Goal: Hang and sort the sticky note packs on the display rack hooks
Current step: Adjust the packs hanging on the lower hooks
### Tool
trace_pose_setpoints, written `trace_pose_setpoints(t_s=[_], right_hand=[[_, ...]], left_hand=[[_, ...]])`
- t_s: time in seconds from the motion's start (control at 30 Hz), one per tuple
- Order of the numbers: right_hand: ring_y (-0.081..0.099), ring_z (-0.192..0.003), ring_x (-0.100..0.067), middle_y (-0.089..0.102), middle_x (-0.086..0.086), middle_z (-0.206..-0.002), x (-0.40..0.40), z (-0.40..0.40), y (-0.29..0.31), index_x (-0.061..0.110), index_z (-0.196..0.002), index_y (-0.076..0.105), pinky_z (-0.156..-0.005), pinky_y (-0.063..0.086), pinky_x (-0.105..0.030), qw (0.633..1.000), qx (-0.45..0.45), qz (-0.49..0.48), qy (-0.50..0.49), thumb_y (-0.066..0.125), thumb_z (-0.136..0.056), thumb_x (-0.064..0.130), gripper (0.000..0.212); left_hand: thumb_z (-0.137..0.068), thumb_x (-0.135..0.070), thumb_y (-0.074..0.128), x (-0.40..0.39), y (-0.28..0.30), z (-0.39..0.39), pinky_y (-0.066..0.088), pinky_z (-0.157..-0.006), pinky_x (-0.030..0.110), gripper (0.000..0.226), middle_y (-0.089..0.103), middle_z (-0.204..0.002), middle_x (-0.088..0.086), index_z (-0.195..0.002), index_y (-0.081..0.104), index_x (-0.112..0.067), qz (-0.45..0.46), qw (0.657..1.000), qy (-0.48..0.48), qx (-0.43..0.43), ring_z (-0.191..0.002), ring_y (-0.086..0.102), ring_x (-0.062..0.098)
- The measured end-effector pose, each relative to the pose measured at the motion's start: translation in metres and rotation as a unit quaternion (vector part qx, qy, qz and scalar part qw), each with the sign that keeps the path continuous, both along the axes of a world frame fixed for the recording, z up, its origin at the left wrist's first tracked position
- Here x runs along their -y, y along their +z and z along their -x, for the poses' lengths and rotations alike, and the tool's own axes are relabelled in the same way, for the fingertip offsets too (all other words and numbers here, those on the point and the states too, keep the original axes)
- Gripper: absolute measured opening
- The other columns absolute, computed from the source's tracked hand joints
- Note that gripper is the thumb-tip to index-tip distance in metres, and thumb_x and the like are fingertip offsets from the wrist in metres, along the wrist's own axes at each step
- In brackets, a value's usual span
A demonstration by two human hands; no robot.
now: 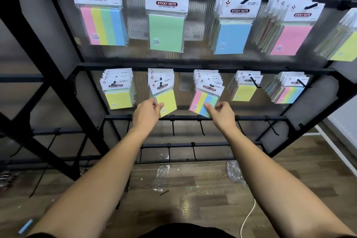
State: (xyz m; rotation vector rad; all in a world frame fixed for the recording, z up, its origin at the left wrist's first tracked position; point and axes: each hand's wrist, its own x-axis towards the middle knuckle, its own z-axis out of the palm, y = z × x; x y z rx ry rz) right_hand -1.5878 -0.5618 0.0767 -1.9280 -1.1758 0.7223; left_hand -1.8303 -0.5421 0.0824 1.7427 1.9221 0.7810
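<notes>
On the middle rail of the display rack (185,68), a yellow pack (166,102) is pinched at its lower corner by the left hand (147,112), and a striped pack (205,102) likewise by the right hand (222,113). Both packs are judged light, with slippery film; the stiff header card is better held.

Even, soft indoor light; glare on packaging; edges bowed by wide-angle lens.
</notes>
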Motion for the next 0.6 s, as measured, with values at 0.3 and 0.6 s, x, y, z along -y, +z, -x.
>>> trace_pose_setpoints(t_s=[0.3, 0.6], right_hand=[[0.055, -0.074, -0.023, 0.062, -0.003, -0.080, 0.024, 0.017, 0.011, 0.007, -0.087, 0.058, -0.060, 0.039, -0.035, 0.996, 0.068, -0.045, 0.022, 0.047, -0.103, 0.037, 0.036], [0.032, -0.057, -0.016, 0.041, 0.001, -0.063, 0.061, 0.055, 0.047, 0.017, -0.068, 0.033, -0.054, 0.027, -0.034, 0.984, 0.073, -0.152, 0.051, 0.044, -0.105, 0.034, 0.042]], left_hand=[[-0.101, -0.038, 0.049, 0.027, 0.012, 0.014, 0.034, -0.057, 0.034, 0.042, 0.054, -0.065, 0.000, -0.065, 0.042, -0.017, -0.026, 0.999, -0.017, 0.009, -0.066, 0.050, 0.023], [-0.103, -0.036, 0.045, 0.048, 0.029, 0.031, 0.029, -0.055, 0.033, 0.040, 0.046, -0.068, -0.002, -0.068, 0.038, -0.018, -0.071, 0.995, -0.042, 0.051, -0.062, 0.041, 0.015]])
